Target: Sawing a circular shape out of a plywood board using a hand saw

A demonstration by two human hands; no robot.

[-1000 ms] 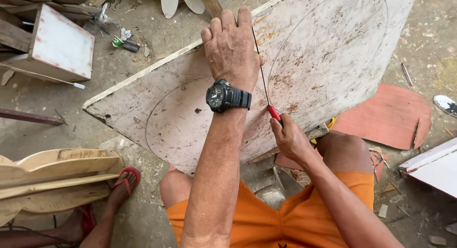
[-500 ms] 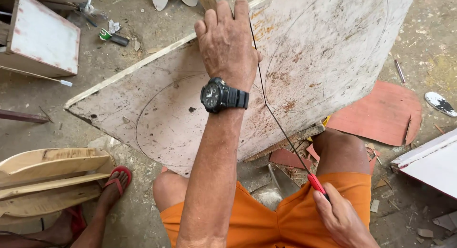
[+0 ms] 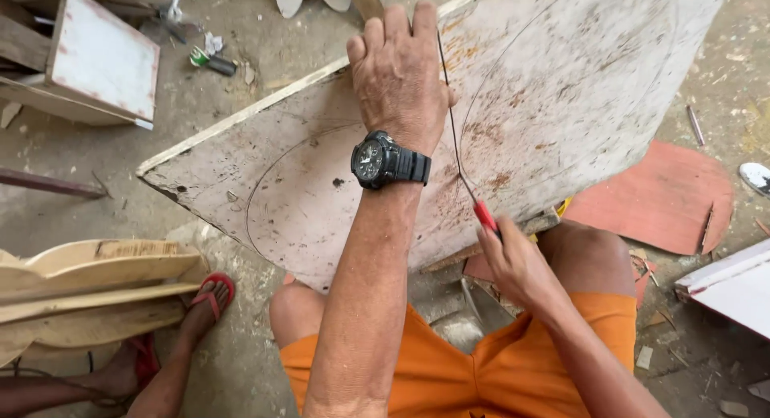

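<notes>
On the knees: a whitewashed board (image 3: 321, 193) scribed with curves.
It is pressed flat by the spread left hand (image 3: 399, 73); a red-handled saw (image 3: 461, 145), possibly a coping blade, is gripped in the closed right hand (image 3: 517, 261).

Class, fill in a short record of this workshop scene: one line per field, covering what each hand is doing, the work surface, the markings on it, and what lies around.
Left hand: left hand pressed flat on the board, black wristwatch on the wrist
Right hand: right hand grips a red-handled thin saw, blade running up the board
Work surface: worn whitish board, tilted over the knees
Markings: curved outlines drawn on it
Surroundings: red flat offcut; curved wooden pieces; another person's sandalled foot
</notes>
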